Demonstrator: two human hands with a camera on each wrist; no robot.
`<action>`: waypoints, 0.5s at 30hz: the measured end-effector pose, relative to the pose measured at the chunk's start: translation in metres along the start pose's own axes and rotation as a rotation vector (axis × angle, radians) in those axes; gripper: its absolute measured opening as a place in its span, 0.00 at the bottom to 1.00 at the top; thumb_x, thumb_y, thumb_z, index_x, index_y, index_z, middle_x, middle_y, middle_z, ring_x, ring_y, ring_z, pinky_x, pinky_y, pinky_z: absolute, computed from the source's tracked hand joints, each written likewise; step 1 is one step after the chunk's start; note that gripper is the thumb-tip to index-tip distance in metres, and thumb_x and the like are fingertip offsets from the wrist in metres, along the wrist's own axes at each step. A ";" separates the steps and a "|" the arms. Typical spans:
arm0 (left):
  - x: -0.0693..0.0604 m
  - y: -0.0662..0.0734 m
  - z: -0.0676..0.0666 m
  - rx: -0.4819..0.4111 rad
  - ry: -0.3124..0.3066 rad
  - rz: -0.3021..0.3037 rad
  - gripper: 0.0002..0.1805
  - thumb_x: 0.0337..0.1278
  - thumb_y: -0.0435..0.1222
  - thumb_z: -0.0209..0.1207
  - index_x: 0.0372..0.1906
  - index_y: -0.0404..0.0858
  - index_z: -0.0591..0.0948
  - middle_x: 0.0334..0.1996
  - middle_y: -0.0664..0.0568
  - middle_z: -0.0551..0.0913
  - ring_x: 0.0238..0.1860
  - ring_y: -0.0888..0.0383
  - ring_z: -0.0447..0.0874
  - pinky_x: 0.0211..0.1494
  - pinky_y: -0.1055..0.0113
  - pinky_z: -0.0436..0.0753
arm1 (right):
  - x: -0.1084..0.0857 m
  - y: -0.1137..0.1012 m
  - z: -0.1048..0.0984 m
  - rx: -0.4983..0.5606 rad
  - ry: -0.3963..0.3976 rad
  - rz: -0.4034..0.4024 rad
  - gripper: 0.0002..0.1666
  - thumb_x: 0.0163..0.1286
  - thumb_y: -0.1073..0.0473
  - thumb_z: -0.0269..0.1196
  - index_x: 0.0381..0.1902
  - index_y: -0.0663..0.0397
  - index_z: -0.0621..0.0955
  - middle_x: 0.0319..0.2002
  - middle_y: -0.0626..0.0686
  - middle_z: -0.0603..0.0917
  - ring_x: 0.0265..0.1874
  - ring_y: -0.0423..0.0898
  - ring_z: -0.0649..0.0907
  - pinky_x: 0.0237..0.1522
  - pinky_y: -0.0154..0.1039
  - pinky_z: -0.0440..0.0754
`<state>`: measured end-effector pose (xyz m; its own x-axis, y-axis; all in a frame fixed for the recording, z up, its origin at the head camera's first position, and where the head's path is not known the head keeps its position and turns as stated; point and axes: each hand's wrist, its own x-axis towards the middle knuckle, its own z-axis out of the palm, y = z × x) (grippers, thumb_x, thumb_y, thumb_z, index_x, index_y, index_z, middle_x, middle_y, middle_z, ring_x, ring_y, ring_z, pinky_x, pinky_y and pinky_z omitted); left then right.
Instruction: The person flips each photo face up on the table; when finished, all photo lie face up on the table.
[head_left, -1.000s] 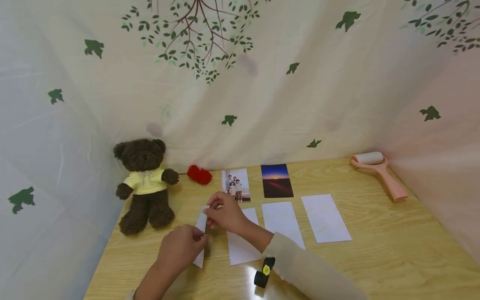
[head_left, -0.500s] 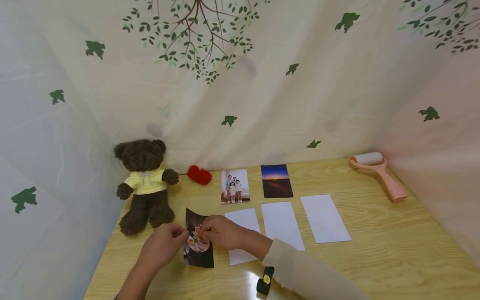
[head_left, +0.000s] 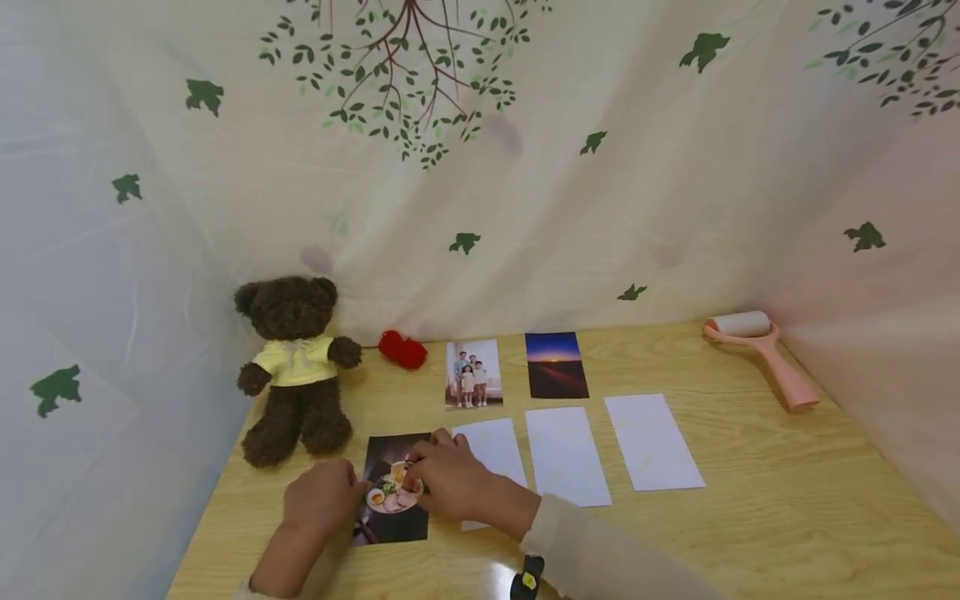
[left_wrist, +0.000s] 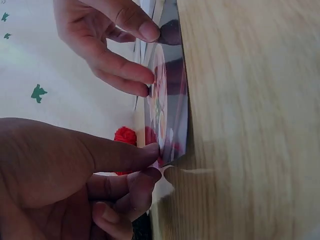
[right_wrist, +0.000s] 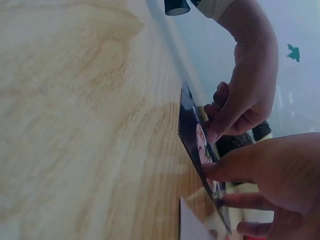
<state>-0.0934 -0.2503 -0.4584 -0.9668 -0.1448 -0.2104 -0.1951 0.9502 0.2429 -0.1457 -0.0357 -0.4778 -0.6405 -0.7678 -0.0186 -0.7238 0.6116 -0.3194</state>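
A dark photo of a plate of food (head_left: 397, 527) lies nearly flat at the front left of the table. My left hand (head_left: 321, 500) pinches its left edge between thumb and index finger, as the left wrist view shows. On the photo's right side rests my right hand (head_left: 457, 482), its thumb on the picture and its fingers spread apart in the right wrist view. Three white cards (head_left: 567, 458) lie to the right, the nearest partly hidden by the right hand. Behind them are a family photo (head_left: 474, 375) and a sunset photo (head_left: 557, 367).
A brown teddy bear (head_left: 292, 367) in a yellow top sits at the left. Beside it lies a red yarn-like item (head_left: 402, 349). A pink-handled lint roller (head_left: 765, 354) lies at the back right. Leaf-printed cloth (head_left: 540, 208) encloses the wooden table (head_left: 765, 517).
The folded-over sheet has been turned picture side up and lowered to the table, showing the food photo. Both hands have moved down with it, the right hand leaving the family photo uncovered.
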 end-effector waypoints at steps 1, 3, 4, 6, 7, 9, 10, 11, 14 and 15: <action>0.000 0.002 -0.001 0.006 0.002 0.000 0.21 0.65 0.43 0.68 0.16 0.44 0.77 0.18 0.54 0.77 0.20 0.56 0.75 0.25 0.59 0.71 | 0.000 0.002 0.001 0.022 0.007 0.000 0.12 0.73 0.50 0.69 0.51 0.27 0.90 0.62 0.40 0.83 0.60 0.46 0.75 0.52 0.44 0.71; -0.001 0.006 0.000 0.016 0.023 0.007 0.21 0.66 0.43 0.67 0.17 0.45 0.77 0.17 0.54 0.78 0.20 0.57 0.75 0.25 0.59 0.71 | -0.003 0.008 0.001 0.086 0.015 0.009 0.13 0.74 0.50 0.69 0.53 0.29 0.90 0.63 0.41 0.83 0.61 0.47 0.75 0.57 0.48 0.75; -0.001 0.009 0.000 0.013 0.034 0.009 0.21 0.67 0.43 0.67 0.17 0.45 0.77 0.17 0.55 0.77 0.19 0.57 0.75 0.25 0.59 0.71 | -0.005 0.011 -0.001 0.119 0.026 0.016 0.13 0.74 0.51 0.68 0.54 0.31 0.90 0.62 0.43 0.83 0.61 0.48 0.76 0.59 0.49 0.76; -0.004 0.018 0.000 0.010 0.072 0.026 0.22 0.68 0.44 0.67 0.17 0.46 0.77 0.16 0.56 0.77 0.18 0.57 0.74 0.24 0.60 0.70 | -0.012 0.019 -0.008 0.181 0.051 0.041 0.13 0.74 0.52 0.68 0.54 0.37 0.90 0.60 0.45 0.84 0.59 0.48 0.76 0.60 0.50 0.76; -0.005 0.024 0.000 0.004 0.090 0.039 0.23 0.68 0.45 0.67 0.16 0.47 0.76 0.15 0.56 0.76 0.18 0.57 0.74 0.23 0.60 0.70 | -0.016 0.023 -0.012 0.207 0.067 0.056 0.14 0.74 0.53 0.68 0.55 0.40 0.90 0.58 0.48 0.85 0.58 0.49 0.76 0.60 0.50 0.75; -0.007 0.037 -0.002 -0.017 0.125 0.082 0.22 0.67 0.45 0.67 0.16 0.48 0.77 0.15 0.57 0.77 0.18 0.58 0.73 0.23 0.60 0.69 | -0.025 0.032 -0.022 0.239 0.107 0.093 0.14 0.72 0.55 0.70 0.54 0.47 0.90 0.53 0.52 0.85 0.54 0.51 0.76 0.58 0.51 0.75; -0.008 0.045 -0.003 -0.023 0.129 0.102 0.22 0.67 0.44 0.67 0.16 0.48 0.77 0.16 0.57 0.77 0.18 0.58 0.73 0.23 0.60 0.69 | -0.029 0.037 -0.026 0.244 0.126 0.123 0.15 0.72 0.56 0.70 0.54 0.50 0.90 0.51 0.53 0.85 0.53 0.51 0.76 0.56 0.51 0.74; -0.008 0.052 -0.004 -0.029 0.127 0.121 0.21 0.66 0.44 0.67 0.17 0.48 0.77 0.16 0.57 0.77 0.19 0.58 0.73 0.23 0.61 0.69 | -0.033 0.042 -0.030 0.253 0.141 0.157 0.15 0.71 0.56 0.71 0.53 0.53 0.90 0.50 0.55 0.84 0.52 0.53 0.76 0.55 0.52 0.74; -0.009 0.074 -0.008 -0.057 0.080 0.185 0.18 0.66 0.44 0.69 0.20 0.48 0.79 0.17 0.57 0.77 0.20 0.59 0.72 0.24 0.62 0.68 | -0.042 0.056 -0.038 0.245 0.167 0.278 0.19 0.69 0.56 0.73 0.55 0.58 0.89 0.50 0.58 0.84 0.51 0.56 0.76 0.55 0.56 0.74; -0.010 0.080 -0.009 -0.064 0.055 0.204 0.18 0.66 0.44 0.70 0.21 0.48 0.79 0.18 0.58 0.76 0.20 0.60 0.72 0.24 0.63 0.68 | -0.044 0.061 -0.039 0.235 0.170 0.320 0.21 0.68 0.56 0.74 0.56 0.59 0.88 0.50 0.59 0.84 0.51 0.57 0.76 0.56 0.57 0.74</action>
<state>-0.1013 -0.1752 -0.4281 -0.9945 0.0323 -0.0996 -0.0029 0.9423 0.3348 -0.1714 0.0425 -0.4595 -0.8704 -0.4924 -0.0016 -0.4167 0.7382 -0.5306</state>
